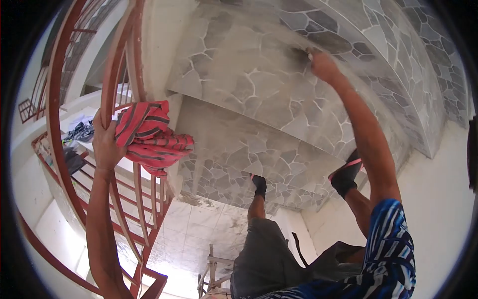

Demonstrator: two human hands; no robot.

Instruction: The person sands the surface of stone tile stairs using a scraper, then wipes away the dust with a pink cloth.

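Your left hand (pixel 107 142) is closed on the railing (pixel 115 65), the striped cloth (pixel 154 132) bunched against it; which fingers pin the cloth is hidden. Your right hand (pixel 323 66) grips a small tool (pixel 309 56) at the stone-patterned step (pixel 224 55), its dark end too blurred to identify.

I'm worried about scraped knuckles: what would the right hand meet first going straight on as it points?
Most likely the stone-patterned step, just beyond the blurred tool in the right hand; how near the surface is, depth leaves unclear.
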